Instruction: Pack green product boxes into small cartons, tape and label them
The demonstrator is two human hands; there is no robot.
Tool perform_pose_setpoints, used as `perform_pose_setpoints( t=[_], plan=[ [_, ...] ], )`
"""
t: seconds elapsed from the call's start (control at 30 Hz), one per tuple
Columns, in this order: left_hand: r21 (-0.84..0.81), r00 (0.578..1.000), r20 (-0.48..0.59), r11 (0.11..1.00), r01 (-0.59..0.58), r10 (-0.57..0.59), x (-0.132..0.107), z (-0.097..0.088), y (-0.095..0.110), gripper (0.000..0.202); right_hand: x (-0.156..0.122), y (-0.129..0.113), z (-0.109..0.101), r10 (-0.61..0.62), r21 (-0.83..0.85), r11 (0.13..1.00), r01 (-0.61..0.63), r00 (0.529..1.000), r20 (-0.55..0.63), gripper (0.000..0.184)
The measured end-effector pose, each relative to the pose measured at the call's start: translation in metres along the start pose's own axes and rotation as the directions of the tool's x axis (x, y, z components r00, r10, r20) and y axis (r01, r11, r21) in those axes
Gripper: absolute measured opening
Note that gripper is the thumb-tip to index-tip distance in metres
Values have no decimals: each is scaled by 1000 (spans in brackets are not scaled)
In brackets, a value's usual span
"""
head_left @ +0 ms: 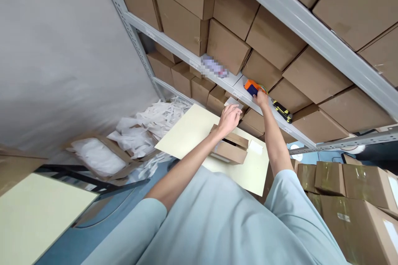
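On the shelf ledge, my right hand (261,97) closes round an orange and dark blue tape dispenser (251,87). My left hand (230,117) hovers or rests by the far side of a small cardboard box (228,152), its fingers apart and slightly bent. Just beyond those fingertips is a white slip of paper (233,102); whether they touch it I cannot tell. The box sits on a pale yellow board (186,126), and its top shows a dark gap between the flaps. Another white piece of paper (256,147) lies beside the box.
A black and yellow utility knife (282,111) lies on the shelf beam (234,87), right of the dispenser. Cardboard boxes (272,37) fill the shelves. White paper scraps (161,116) are heaped at left. Taped cartons (348,215) are stacked at lower right.
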State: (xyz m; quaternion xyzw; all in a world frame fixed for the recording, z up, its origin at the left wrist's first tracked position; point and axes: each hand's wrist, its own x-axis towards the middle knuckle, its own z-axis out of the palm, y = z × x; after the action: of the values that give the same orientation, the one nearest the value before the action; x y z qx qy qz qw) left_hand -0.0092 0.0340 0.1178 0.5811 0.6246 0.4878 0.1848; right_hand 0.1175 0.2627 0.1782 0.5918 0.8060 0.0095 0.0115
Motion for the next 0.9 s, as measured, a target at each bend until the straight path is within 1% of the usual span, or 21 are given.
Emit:
perform_pose_setpoints(
  t=[0.07,0.1,0.13,0.17,0.2,0.23,0.3,0.33,0.4,0.43,0.47,0.53,0.63,0.7,0.8,0.9],
  plan=[
    [-70,1000,-21,998,-1,-1,-14,-2,-2,26,-12,2,1,-18,115,993,23,999,-51,47],
    [-108,999,-32,994,11,-14,-23,-5,-4,26,-25,3,5,-32,201,978,51,995,-95,47],
    [-145,998,-41,989,36,-42,-33,-7,-6,26,-43,3,11,-44,302,949,87,988,-148,48],
    [-182,996,-48,981,68,-78,-44,-9,-8,25,-66,1,19,-57,417,899,134,980,-191,50],
    [-220,992,-52,970,99,-113,-56,-12,-9,23,-92,-2,27,-56,537,826,175,972,-230,53],
    [-260,989,-52,959,118,-136,-67,-13,-11,21,-121,-6,37,-41,648,734,204,965,-257,56],
    [-333,989,-53,936,113,-138,-89,-16,-11,18,-180,-19,54,-36,821,527,220,971,-237,62],
    [-359,990,-58,928,98,-127,-99,-17,-10,16,-207,-27,62,-31,876,441,195,979,-202,62],
    [-381,990,-80,921,78,-117,-114,-18,-7,15,-252,-43,75,-14,940,320,120,992,-122,60],
    [-379,989,-93,922,76,-119,-120,-19,-6,15,-268,-51,80,3,958,272,94,995,-98,60],
    [-372,988,-101,925,74,-120,-124,-21,-4,14,-280,-58,84,22,967,242,78,996,-86,59],
    [-354,989,-103,933,62,-105,-130,-27,-2,13,-295,-69,87,45,971,226,73,995,-85,58],
    [-329,994,-89,944,24,-57,-134,-42,0,13,-304,-79,83,39,970,226,91,994,-102,58],
    [-320,997,-79,947,-3,-23,-136,-53,1,16,-306,-84,76,-3,980,182,83,996,-84,59],
    [-315,999,-49,949,-29,14,-139,-69,2,17,-309,-90,66,-98,992,125,30,995,-18,62],
    [-281,999,-36,959,-34,25,-138,-89,6,15,-310,-90,61,-120,990,139,14,993,3,65]
  ],
)
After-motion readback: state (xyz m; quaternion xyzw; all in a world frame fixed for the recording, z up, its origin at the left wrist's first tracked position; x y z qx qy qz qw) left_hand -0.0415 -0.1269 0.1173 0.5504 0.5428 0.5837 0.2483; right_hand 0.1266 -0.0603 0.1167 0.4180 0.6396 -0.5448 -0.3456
